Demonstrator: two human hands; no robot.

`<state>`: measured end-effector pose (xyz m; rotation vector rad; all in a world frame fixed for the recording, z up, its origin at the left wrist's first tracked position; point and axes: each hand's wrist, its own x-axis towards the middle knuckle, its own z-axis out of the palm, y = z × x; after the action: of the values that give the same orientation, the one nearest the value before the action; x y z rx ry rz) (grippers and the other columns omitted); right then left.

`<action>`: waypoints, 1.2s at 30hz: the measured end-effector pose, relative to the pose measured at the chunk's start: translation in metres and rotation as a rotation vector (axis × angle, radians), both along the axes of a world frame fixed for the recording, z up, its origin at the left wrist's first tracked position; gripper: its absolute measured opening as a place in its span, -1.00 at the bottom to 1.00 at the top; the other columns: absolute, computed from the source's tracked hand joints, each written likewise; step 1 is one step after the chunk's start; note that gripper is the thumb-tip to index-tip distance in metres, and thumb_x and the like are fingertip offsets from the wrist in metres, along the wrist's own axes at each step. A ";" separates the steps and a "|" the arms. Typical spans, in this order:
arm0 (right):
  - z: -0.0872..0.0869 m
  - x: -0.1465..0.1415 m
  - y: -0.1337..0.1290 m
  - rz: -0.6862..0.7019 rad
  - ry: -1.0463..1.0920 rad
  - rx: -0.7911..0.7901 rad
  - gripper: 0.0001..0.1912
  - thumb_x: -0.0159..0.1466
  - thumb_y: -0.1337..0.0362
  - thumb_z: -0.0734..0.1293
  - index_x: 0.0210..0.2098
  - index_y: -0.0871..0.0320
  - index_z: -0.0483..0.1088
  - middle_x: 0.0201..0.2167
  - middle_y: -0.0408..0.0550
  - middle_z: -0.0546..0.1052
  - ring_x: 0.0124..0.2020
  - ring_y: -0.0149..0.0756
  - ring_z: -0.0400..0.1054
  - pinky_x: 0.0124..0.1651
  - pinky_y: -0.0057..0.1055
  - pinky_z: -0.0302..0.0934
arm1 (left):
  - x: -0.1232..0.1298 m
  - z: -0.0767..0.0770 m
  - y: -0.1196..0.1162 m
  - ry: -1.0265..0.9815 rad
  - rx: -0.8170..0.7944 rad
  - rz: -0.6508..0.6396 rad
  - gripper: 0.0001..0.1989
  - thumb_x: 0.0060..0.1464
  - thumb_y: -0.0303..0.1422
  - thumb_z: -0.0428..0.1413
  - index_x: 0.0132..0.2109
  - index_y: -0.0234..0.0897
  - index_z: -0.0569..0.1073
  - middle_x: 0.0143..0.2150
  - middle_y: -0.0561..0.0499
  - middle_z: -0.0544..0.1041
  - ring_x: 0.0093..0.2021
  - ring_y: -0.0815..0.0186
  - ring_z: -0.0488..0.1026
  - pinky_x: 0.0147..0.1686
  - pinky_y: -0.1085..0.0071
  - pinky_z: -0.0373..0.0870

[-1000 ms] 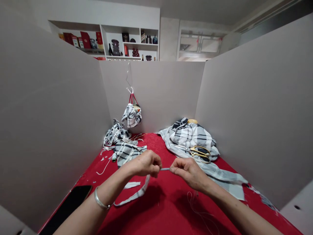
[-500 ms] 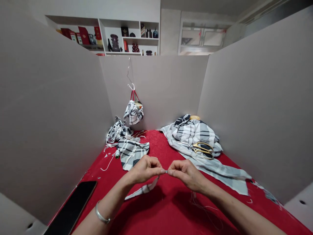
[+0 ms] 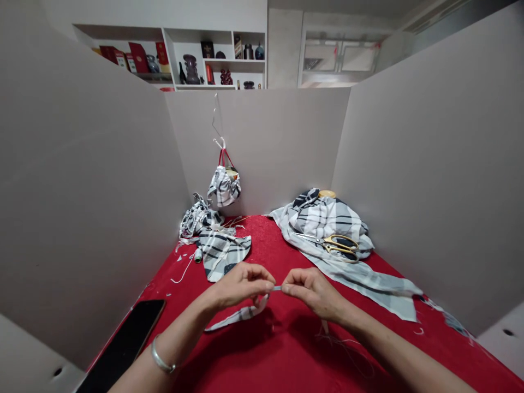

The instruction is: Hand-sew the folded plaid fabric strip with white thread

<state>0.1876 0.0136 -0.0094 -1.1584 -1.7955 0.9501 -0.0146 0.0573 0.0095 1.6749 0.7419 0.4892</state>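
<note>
Between my two hands, low in the middle of the head view, runs a narrow strip of plaid fabric. My left hand pinches it between thumb and fingers, and its loose white-and-grey end hangs below that hand toward the red cloth. My right hand pinches the strip a short way to the right. Under the right hand a small white end and thin loose threads show on the cloth; what they join to is hidden.
Gold-handled scissors lie on a plaid fabric heap at right. Cut plaid pieces and a thread spool lie left. A black phone is front left. A plaid pouch hangs on the back panel.
My left hand has shifted slightly left, and more of the strip shows between the two pinches. The right hand stays nearly in place. The view has tilted slightly.
</note>
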 end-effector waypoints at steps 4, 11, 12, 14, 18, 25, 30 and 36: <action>0.004 -0.005 -0.004 0.018 0.031 -0.024 -0.79 0.11 0.23 0.29 -0.55 0.24 0.43 -0.66 -0.20 0.34 -0.59 -0.45 0.09 -0.50 -0.50 -0.03 | 0.005 -0.007 0.002 0.066 0.064 0.060 -0.69 -0.15 -0.20 0.25 -0.44 -0.44 0.53 -0.67 0.09 0.37 -0.71 0.52 0.17 -0.71 0.58 0.08; 0.002 -0.012 -0.001 0.057 0.194 -0.282 -0.81 0.05 0.20 0.34 -0.52 0.23 0.41 -0.73 -0.28 0.22 -0.67 -0.51 0.00 -0.58 -0.52 -0.10 | 0.006 -0.009 0.002 0.073 -0.011 0.111 -0.67 -0.20 -0.17 0.27 -0.49 -0.43 0.54 -0.66 0.07 0.42 -0.74 0.53 0.15 -0.76 0.57 0.02; 0.001 -0.010 0.000 0.059 0.219 -0.307 -0.80 0.06 0.18 0.34 -0.45 0.22 0.42 -0.72 -0.29 0.24 -0.68 -0.50 0.03 -0.59 -0.52 -0.07 | 0.005 -0.010 0.002 0.064 -0.014 0.135 -0.67 -0.21 -0.17 0.27 -0.49 -0.43 0.54 -0.68 0.08 0.40 -0.75 0.53 0.14 -0.76 0.57 0.02; -0.003 -0.002 0.006 -0.005 0.285 -0.309 -0.73 0.04 0.15 0.35 -0.32 0.21 0.42 -0.63 -0.25 0.33 -0.63 -0.47 0.14 -0.54 -0.50 0.06 | 0.003 -0.012 0.005 0.048 -0.021 0.182 -0.66 -0.20 -0.17 0.27 -0.48 -0.44 0.54 -0.68 0.08 0.39 -0.75 0.53 0.14 -0.75 0.56 0.00; -0.016 0.029 0.020 -0.245 0.334 -0.217 -0.71 -0.06 0.16 0.39 -0.37 0.20 0.42 -0.61 -0.25 0.34 -0.56 -0.44 0.19 -0.45 -0.47 0.12 | -0.005 -0.021 0.012 0.054 -0.040 0.201 -0.64 -0.19 -0.16 0.25 -0.44 -0.47 0.54 -0.65 0.04 0.42 -0.75 0.55 0.11 -0.75 0.54 -0.06; -0.035 0.061 0.026 -0.462 0.317 -0.217 -0.75 -0.05 0.10 0.34 -0.50 0.18 0.36 -0.72 -0.29 0.26 -0.76 -0.50 0.06 -0.67 -0.49 -0.04 | -0.008 -0.037 0.024 0.081 -0.051 0.213 -0.63 -0.19 -0.14 0.25 -0.44 -0.45 0.53 -0.70 0.11 0.32 -0.76 0.54 0.09 -0.74 0.53 -0.10; -0.036 0.050 0.012 -0.358 0.289 -0.333 -0.77 -0.04 0.14 0.36 -0.50 0.20 0.42 -0.80 -0.34 0.18 -0.79 -0.54 -0.05 -0.70 -0.51 -0.09 | -0.012 -0.038 0.027 0.054 -0.064 0.246 -0.66 -0.18 -0.15 0.24 -0.43 -0.42 0.53 -0.72 0.13 0.31 -0.75 0.52 0.12 -0.72 0.53 -0.06; -0.043 0.029 0.001 -0.175 0.232 -0.435 -0.76 -0.09 0.30 0.43 -0.40 0.27 0.48 -0.67 -0.19 0.41 -0.66 -0.51 0.18 -0.59 -0.54 -0.01 | -0.015 -0.036 0.025 0.067 -0.064 0.263 -0.67 -0.19 -0.16 0.24 -0.43 -0.41 0.53 -0.74 0.15 0.30 -0.75 0.52 0.12 -0.72 0.53 -0.05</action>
<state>0.2168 0.0142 -0.0529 -1.3772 -1.3146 1.3498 -0.0296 0.0824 -0.0268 1.5477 1.0244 0.5879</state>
